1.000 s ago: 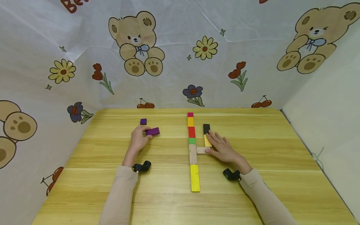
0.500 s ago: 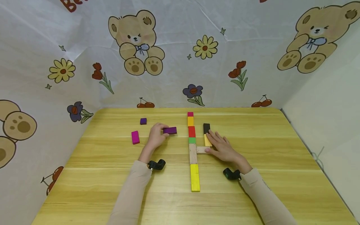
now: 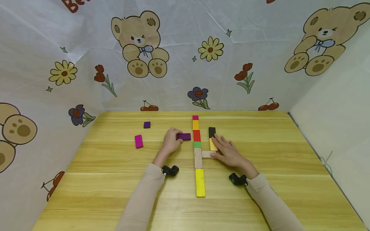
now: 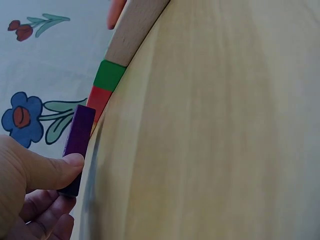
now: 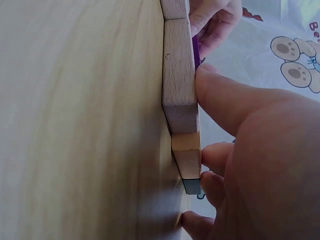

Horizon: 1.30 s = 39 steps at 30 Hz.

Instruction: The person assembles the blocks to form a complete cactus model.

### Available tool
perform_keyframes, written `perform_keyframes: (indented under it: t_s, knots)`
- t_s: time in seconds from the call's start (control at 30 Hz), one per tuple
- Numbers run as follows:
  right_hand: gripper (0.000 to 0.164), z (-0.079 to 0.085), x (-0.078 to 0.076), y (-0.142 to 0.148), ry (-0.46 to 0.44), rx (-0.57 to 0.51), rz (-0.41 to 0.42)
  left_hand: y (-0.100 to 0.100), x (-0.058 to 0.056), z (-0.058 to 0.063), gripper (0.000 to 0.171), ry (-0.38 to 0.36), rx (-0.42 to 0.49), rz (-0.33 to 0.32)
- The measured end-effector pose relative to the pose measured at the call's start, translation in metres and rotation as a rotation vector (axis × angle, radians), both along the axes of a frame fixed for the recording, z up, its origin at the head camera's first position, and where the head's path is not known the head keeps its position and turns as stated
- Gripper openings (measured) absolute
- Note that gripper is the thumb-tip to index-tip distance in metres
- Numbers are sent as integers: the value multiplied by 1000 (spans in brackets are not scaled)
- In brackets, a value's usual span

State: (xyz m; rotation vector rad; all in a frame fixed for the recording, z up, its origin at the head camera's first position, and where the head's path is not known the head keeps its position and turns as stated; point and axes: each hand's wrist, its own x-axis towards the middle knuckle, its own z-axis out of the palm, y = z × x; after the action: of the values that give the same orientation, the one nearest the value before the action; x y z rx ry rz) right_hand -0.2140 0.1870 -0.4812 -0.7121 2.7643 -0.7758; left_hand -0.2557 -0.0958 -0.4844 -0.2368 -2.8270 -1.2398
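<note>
My left hand pinches a purple wooden block between thumb and fingers, its far end just left of a red block. In the left wrist view the purple block overlaps the row's red end. That row runs on through a green block and a plain wood block to a long yellow one. My right hand rests with extended fingers on a pale yellow block. Its thumb lies at the plain wood crosspiece. A black block adjoins the pale yellow one.
To the left lie a magenta block and a small dark purple cube. Orange and crimson blocks top the row. A printed cloth hangs behind the wooden table.
My left hand has carried the purple block rightward towards the row, uncovering the magenta block. My right hand and the laid blocks have stayed put.
</note>
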Motion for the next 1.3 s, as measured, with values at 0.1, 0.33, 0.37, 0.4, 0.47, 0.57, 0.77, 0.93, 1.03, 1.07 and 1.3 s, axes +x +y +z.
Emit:
perform_keyframes:
  t_s: [0.1, 0.33, 0.37, 0.4, 0.47, 0.57, 0.77, 0.93, 1.03, 1.07, 1.3]
  knots:
    - [77, 0, 0, 0, 0, -1, 1, 4, 0, -1, 30, -11, 1, -5]
    - [77, 0, 0, 0, 5, 4, 1, 8, -1, -3, 30, -18, -13, -12]
    - [77, 0, 0, 0, 5, 4, 1, 8, -2, -4, 29, -15, -16, -12]
    - [77, 0, 0, 0, 6, 4, 0, 9, -2, -4, 29, -12, -19, -12]
    - [77, 0, 0, 0, 6, 1, -1, 9, -3, -5, 29, -9, -23, -13]
    - [77, 0, 0, 0, 4, 1, -3, 10, -4, -7, 29, -4, -32, -20]
    - [77, -1, 0, 0, 3, 10, -2, 12, -3, -7, 28, 6, -30, -23]
    - [77, -1, 0, 1, 4, 5, -4, 13, -3, -7, 29, 10, -22, -20]
    - [77, -1, 0, 1, 5, 5, -3, 13, -2, -7, 30, 13, -27, -18]
    - [77, -1, 0, 1, 6, 5, -3, 13, -2, -7, 31, 14, -29, -18]
    - [77, -2, -1, 1, -3, -2, 0, 5, 3, 0, 50, 78, -52, -19]
